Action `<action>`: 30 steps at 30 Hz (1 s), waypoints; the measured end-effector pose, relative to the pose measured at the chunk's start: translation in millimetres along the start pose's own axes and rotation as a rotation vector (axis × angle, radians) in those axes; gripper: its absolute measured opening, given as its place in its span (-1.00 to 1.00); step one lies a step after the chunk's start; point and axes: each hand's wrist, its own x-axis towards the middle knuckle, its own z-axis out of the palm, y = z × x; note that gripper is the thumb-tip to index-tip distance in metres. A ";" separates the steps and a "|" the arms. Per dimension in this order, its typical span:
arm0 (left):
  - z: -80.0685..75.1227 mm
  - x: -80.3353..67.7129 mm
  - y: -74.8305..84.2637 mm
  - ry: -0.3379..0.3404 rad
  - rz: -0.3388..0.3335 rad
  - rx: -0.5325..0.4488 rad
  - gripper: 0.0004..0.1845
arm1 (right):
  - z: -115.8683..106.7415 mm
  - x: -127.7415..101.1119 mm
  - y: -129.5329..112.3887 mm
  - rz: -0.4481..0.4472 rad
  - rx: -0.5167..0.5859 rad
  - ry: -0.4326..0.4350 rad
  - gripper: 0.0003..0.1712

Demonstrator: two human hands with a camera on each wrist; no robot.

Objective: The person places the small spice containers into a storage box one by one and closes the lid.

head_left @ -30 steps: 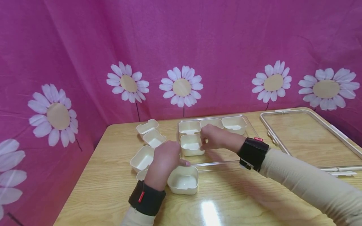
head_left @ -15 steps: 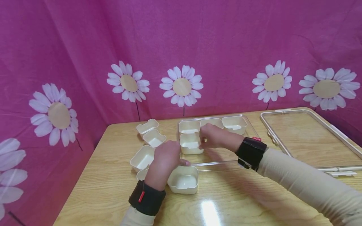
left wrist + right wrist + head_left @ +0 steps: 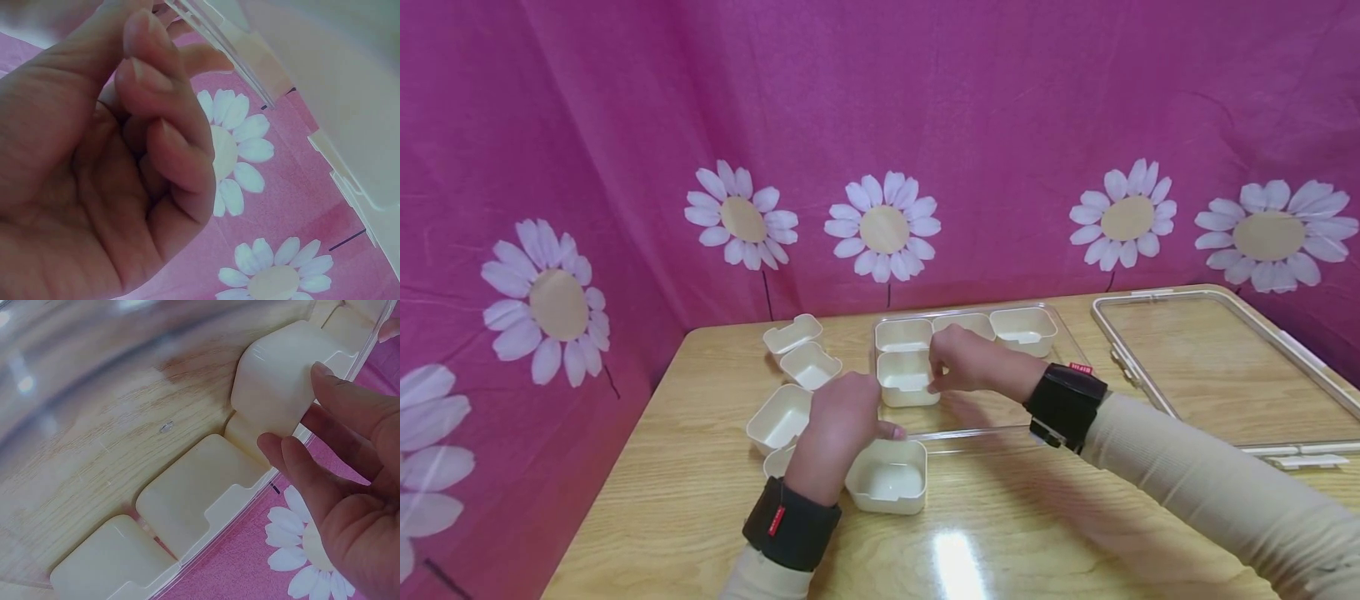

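Pinched at its right wall by my right hand [image 3: 968,360] is a cream plastic box [image 3: 910,390], low in the clear plastic case [image 3: 985,432]. Thumb and fingertips of that hand also show on the box [image 3: 275,378] in the right wrist view. Behind it stands a row of 3 similar boxes [image 3: 1026,327] inside the case. My left hand [image 3: 842,417] is at the case's front left corner, its thumb along the front rim. In the left wrist view this left hand [image 3: 125,156] has its other fingers curled, with a digit against the case's rim [image 3: 244,75].
Another cream box [image 3: 887,479] stands on the wooden table [image 3: 1037,533] just in front of the left hand. Several more boxes [image 3: 781,417] lie left of the case, one partly hidden by the left hand. At the right lies a clear framed lid [image 3: 1225,367].
The box in my right hand has shifted slightly back, against the box behind it. My left hand has stayed at the case's corner.
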 end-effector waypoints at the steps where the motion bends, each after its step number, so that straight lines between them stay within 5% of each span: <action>1: -0.4 -0.1 0.1 -0.001 0.000 -0.003 -0.43 | -0.1 -0.1 0.2 -0.001 -0.002 0.003 -0.74; 30: -0.2 0.5 -5.2 0.005 0.037 -0.068 -0.48 | 2.7 -2.8 0.0 0.007 0.037 0.016 -0.78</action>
